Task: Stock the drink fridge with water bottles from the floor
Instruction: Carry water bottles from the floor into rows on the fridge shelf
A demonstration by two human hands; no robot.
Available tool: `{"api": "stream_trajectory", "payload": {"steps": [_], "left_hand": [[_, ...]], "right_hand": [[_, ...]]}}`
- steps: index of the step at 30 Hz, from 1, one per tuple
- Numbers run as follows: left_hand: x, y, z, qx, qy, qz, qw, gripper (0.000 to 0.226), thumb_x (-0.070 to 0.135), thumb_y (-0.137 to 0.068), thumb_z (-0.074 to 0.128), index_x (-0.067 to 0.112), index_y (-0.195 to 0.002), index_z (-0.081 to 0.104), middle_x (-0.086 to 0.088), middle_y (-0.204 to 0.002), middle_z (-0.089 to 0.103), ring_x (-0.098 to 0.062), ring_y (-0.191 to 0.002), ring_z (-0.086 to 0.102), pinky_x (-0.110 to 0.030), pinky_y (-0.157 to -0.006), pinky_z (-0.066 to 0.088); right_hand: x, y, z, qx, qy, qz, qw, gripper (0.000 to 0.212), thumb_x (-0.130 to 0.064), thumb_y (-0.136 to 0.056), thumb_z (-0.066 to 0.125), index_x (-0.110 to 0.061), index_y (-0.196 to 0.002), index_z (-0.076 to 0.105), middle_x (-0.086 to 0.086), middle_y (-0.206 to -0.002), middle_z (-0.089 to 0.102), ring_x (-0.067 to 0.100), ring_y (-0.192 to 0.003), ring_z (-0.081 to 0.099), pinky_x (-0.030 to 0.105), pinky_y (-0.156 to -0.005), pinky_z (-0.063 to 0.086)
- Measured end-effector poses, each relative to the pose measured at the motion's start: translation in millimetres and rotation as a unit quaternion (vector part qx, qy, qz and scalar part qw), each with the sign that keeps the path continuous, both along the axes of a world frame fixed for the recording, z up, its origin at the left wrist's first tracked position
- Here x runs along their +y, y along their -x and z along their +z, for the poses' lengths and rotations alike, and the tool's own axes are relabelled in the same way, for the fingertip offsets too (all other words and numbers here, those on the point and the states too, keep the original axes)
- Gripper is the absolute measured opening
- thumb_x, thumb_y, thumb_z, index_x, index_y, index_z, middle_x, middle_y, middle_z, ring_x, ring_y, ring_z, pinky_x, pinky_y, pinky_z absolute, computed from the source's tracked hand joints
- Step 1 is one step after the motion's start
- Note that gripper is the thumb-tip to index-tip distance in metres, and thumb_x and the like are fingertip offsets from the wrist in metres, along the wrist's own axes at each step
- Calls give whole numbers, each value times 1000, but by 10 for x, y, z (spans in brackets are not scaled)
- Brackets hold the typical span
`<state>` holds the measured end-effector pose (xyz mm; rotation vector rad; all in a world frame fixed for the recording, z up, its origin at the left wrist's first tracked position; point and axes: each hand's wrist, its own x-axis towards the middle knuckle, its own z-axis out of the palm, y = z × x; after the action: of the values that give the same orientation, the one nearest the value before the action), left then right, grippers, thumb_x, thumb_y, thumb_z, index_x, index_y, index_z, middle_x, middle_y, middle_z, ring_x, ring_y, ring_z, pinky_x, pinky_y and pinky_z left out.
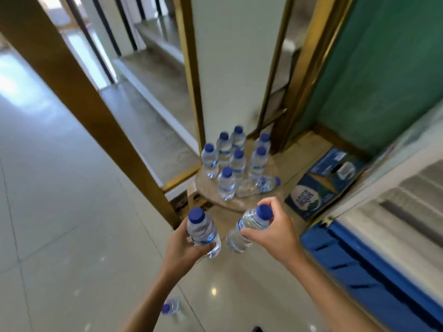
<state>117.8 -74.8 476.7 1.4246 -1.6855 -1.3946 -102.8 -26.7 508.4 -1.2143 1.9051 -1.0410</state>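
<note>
My left hand point(184, 245) grips a clear water bottle with a blue cap point(202, 230), held upright. A second blue-capped water bottle point(247, 230) is tilted in my right hand point(275, 232). Both hang above the tiled floor. Ahead, several more bottles point(236, 159) stand on a low round stool point(242, 201), and one bottle point(260, 185) lies on its side there. The drink fridge point(374, 267) fills the lower right, with a blue base and a white frame.
A blue bottle carton point(323, 183) lies on the floor between the stool and the fridge. Another bottle point(171, 306) lies on the tiles below my left forearm. A wooden post point(79, 92) and a white pillar point(235, 68) stand beyond; a green wall is at right.
</note>
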Motion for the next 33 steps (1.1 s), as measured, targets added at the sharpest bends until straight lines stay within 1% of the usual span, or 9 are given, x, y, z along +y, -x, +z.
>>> {"api": "stream_trajectory", "payload": {"steps": [3,6,13,15,18,23,25,30,33], "left_hand": [[-85,304,1052,10,49,-90,995,51,16,-65,86,23,-110,62,11,-97,72,-2,-91,68,-17,-76,55],[-154,722,2026,39,101,-167,980,44,13,-68,83,20,-107,64,7,-95,72,-3,-89,68,-13,-72,51],[-128,2062,3677,133,163,-285,935,38,-1,-71,79,3,-106,65,-9,-95,73,-14,-85,70,-23,-76,55],[-84,2490,4003,155,172,-313,921,40,3,-69,82,5,-106,66,-6,-96,74,-17,-89,71,-29,-82,55],[35,3130,4486,179,204,-362,892,48,20,-65,86,11,-107,66,-4,-100,74,-20,-94,70,-36,-87,54],[308,4211,5183,231,222,-394,861,38,17,-72,81,10,-106,66,-8,-96,75,-23,-88,72,-35,-78,58],[367,4637,5386,245,224,-401,854,38,23,-70,83,13,-104,67,-6,-95,75,-24,-88,72,-40,-80,58],[388,5642,5683,245,237,-392,854,46,27,-68,84,14,-108,67,-4,-95,74,-19,-86,72,-32,-75,58],[287,6201,5779,252,212,-372,868,47,24,-71,83,7,-110,64,-6,-96,72,-22,-84,71,-22,-62,56]], "right_hand": [[192,267,962,-69,36,-63,995,59,-19,-56,90,-32,-99,52,-7,-89,64,9,-76,64,16,-67,50],[356,607,1766,-125,97,-112,981,51,-15,-60,89,-24,-101,60,-1,-89,72,13,-82,70,32,-76,56],[748,1580,3423,-145,248,-163,944,29,2,-74,75,-17,-94,67,-3,-87,74,15,-84,70,34,-82,56],[900,1901,3828,-123,281,-178,935,27,1,-76,73,-19,-93,67,-2,-89,73,18,-86,69,37,-83,57],[1147,2404,4405,-61,324,-195,924,23,0,-77,73,-19,-90,67,-6,-81,74,11,-78,69,31,-75,59],[1511,3299,5169,13,364,-232,902,17,-4,-79,74,-16,-90,68,-6,-79,75,7,-75,71,23,-69,58],[1601,3648,5392,46,366,-250,895,16,-11,-77,77,-16,-91,70,-2,-87,75,11,-83,71,28,-77,58],[1576,4502,5681,89,360,-299,879,29,-22,-73,82,-15,-99,69,1,-98,74,15,-92,71,39,-87,56],[1408,4988,5734,91,354,-328,871,45,-26,-71,83,-13,-110,65,1,-105,72,16,-97,69,45,-87,57]]}}
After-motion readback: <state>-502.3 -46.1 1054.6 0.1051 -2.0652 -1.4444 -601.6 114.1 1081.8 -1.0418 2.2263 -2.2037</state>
